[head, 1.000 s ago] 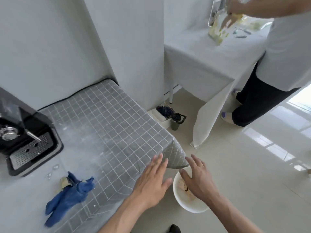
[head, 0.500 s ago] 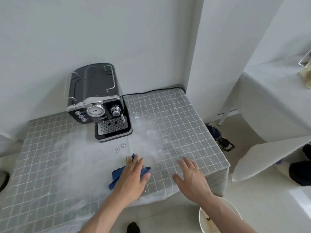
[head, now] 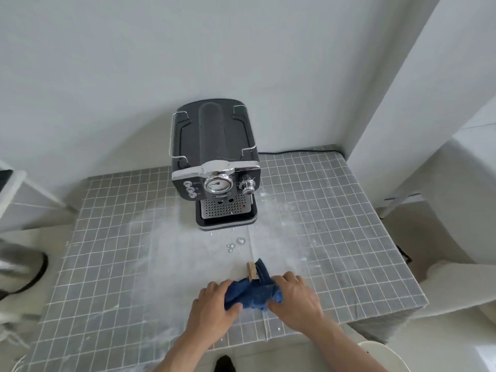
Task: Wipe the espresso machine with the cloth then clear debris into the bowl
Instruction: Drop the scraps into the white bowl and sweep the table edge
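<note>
The head view, the only one, looks down on a table covered in a grey grid-pattern cloth, with a black and chrome espresso machine standing at the back against the wall, its drip tray facing the person. White powdery smears spread over the table in front of the machine, and a few small pale crumbs lie just before the drip tray. Near the front edge both hands meet on a crumpled blue cloth: the left hand has its fingers curled round the cloth's left end, and the right hand grips the right end. A small tan block pokes out from under the cloth at its far side; what it is cannot be told. The white bowl shows only as a rim at the bottom right, below the table edge and well apart from the debris. This looks like the opening step, gathering the cloth; the machine appears untouched. The next move calls for bunching the cloth into one hand and carrying it forward to the machine's top and front.
</note>
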Action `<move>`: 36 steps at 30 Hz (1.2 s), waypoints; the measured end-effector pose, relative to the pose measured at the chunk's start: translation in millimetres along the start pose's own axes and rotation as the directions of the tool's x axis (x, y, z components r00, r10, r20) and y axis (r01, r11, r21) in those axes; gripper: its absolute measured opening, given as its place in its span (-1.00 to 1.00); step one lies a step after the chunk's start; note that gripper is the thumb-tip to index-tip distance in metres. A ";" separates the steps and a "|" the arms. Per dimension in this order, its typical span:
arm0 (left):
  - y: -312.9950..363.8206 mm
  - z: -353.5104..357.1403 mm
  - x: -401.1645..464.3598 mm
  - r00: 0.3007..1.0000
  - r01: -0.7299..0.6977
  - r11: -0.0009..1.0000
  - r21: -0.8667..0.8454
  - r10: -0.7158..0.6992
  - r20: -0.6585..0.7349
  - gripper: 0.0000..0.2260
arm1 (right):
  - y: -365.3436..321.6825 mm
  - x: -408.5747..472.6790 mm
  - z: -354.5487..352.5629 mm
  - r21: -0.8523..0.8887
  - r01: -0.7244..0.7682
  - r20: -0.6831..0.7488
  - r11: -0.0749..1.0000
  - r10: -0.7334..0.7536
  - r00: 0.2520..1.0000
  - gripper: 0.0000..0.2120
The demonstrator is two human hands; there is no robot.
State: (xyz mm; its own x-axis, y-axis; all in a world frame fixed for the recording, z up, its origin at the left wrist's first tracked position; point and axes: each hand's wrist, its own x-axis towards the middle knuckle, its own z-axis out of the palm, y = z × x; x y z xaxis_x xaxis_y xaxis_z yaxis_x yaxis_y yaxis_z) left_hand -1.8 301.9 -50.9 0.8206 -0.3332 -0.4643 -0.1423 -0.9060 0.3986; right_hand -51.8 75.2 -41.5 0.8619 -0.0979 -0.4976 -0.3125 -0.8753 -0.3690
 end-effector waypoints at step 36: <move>258.3 103.6 58.9 0.986 -0.167 0.966 -0.196 0.169 -0.010 -0.59 | 277.2 -48.6 -87.2 0.215 -0.115 -0.208 0.970 0.161 0.965 -0.87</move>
State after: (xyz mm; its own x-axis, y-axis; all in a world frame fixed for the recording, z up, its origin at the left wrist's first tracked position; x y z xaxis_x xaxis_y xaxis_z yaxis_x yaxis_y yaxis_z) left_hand -47.6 21.2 -57.2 0.7904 -0.4786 -0.3823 -0.1667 -0.7686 0.6176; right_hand -145.4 -203.9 -51.2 0.8644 -0.3340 -0.3759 -0.4884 -0.7357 -0.4693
